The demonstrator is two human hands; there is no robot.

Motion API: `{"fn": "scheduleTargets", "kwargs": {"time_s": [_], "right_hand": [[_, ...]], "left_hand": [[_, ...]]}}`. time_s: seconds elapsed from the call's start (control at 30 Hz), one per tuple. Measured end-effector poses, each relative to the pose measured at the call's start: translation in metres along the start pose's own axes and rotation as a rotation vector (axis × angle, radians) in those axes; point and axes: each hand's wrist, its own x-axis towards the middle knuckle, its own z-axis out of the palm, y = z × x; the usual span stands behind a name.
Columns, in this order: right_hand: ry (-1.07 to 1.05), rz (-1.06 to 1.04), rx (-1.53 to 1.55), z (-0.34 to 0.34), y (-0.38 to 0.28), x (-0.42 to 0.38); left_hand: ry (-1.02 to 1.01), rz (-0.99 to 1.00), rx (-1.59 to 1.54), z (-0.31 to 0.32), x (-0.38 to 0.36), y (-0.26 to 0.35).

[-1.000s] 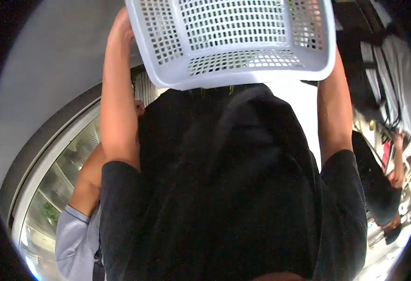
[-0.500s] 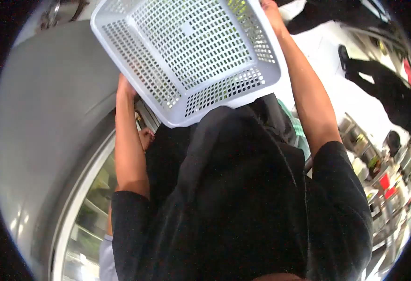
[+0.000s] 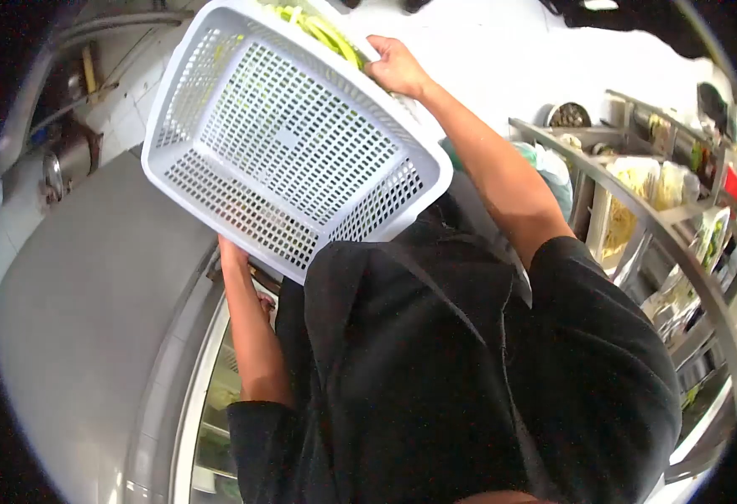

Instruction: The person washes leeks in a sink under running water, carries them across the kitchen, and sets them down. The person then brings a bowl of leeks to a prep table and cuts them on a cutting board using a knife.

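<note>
An empty-looking pale grey plastic basket (image 3: 288, 139) with a grid of holes is held tilted in front of my chest. Beneath it, long green vegetable pieces (image 3: 326, 35) show past its far edge, in something mostly hidden by the basket. My right hand (image 3: 395, 67) is closed on the edge beside the greens, at the upper right. At the lower left, my left hand (image 3: 232, 250) reaches under the basket's side; its fingers are mostly hidden behind the basket wall.
A grey metal surface (image 3: 91, 311) curves along the left, beside a glass-fronted case (image 3: 217, 420). Metal racks (image 3: 654, 210) with bagged food stand at the right, near a round pot (image 3: 568, 115). Part of another person's hand (image 3: 266, 301) shows behind my left forearm.
The basket has moved left and down and turned, with both my hands. More green pieces show beneath it. The racks at the right now appear nearer.
</note>
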Motion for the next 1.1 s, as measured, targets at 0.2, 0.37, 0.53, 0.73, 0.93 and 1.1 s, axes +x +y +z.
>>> {"fn": "scheduleTargets", "kwargs": {"time_s": [0.2,0.37,0.53,0.73,0.93,1.1], "right_hand": [[0.003,0.089,-0.105,-0.004,-0.003,-0.003],[-0.016,0.086,-0.087,-0.005,0.011,0.014],[-0.155,0.398,-0.101,-0.002,0.011,0.006],[0.03,0.382,-0.081,0.006,0.002,-0.026],[0.243,0.289,0.076,0.024,0.014,-0.064],[0.412,0.343,0.157,0.035,-0.032,-0.09]], "left_hand": [[0.019,-0.162,-0.047,-0.001,-0.002,0.004],[0.063,-0.215,-0.072,0.013,0.005,0.014],[0.056,-0.311,-0.133,0.006,-0.001,0.001],[0.004,-0.379,-0.065,-0.023,0.039,0.017],[-0.187,-0.289,0.108,-0.023,0.085,0.032],[-0.281,-0.181,0.302,-0.012,0.105,0.066]]}}
